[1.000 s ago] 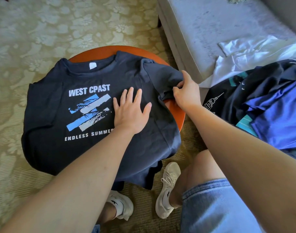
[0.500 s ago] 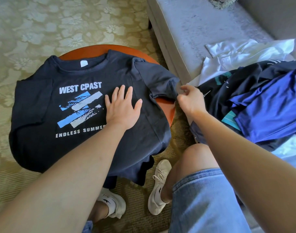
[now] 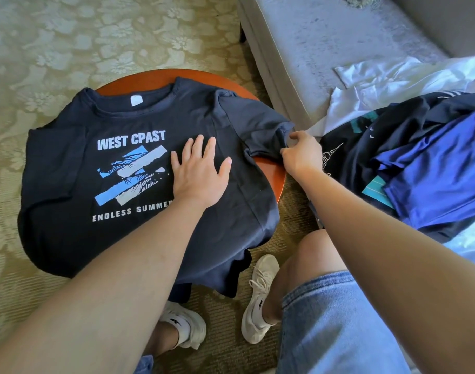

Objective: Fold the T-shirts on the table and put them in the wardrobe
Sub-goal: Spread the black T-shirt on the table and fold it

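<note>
A dark navy T-shirt [image 3: 69, 184] with a "WEST CPAST / ENDLESS SUMMER" print lies face up, spread over a small round orange-brown table [image 3: 271, 174]. Its hem hangs over the near edge. My left hand [image 3: 198, 174] lies flat on the shirt's chest, fingers spread, just right of the print. My right hand [image 3: 301, 152] pinches the hem of the shirt's right sleeve [image 3: 260, 130] at the table's right edge, and the sleeve is drawn out sideways.
A grey sofa [image 3: 325, 49] stands right of the table. On it lies a heap of other shirts: white [image 3: 392, 82], dark navy with a line drawing [image 3: 347, 163], and bright blue [image 3: 433, 174]. Patterned carpet [image 3: 69, 44] surrounds the table. My legs and white shoes [image 3: 258, 298] are below.
My right hand has drawn the sleeve out to the right, from a bunched state to nearly flat. My left hand has stayed flat on the chest.
</note>
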Demonstrator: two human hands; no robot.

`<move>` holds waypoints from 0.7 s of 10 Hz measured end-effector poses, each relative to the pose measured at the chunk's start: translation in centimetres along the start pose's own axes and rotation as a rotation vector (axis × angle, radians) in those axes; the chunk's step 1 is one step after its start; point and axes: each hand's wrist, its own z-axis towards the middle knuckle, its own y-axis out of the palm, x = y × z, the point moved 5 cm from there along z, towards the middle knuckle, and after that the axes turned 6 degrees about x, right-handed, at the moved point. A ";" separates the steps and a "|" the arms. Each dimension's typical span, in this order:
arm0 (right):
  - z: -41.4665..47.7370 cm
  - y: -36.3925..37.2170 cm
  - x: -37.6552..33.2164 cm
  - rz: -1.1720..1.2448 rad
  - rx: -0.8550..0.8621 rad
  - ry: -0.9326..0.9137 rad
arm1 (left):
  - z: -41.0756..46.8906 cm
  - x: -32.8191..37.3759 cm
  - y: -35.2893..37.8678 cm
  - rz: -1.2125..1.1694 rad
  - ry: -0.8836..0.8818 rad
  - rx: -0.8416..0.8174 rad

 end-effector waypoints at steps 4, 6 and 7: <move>-0.5 0.3 0.6 -0.081 0.018 -0.067 | 0.0 0.0 0.1 0.000 0.003 0.008; -0.6 0.4 0.8 -0.061 0.068 -0.053 | 0.0 0.0 0.0 0.003 0.003 0.008; -0.8 0.6 0.9 -0.050 0.071 -0.077 | 0.0 0.0 0.1 -0.002 0.002 0.012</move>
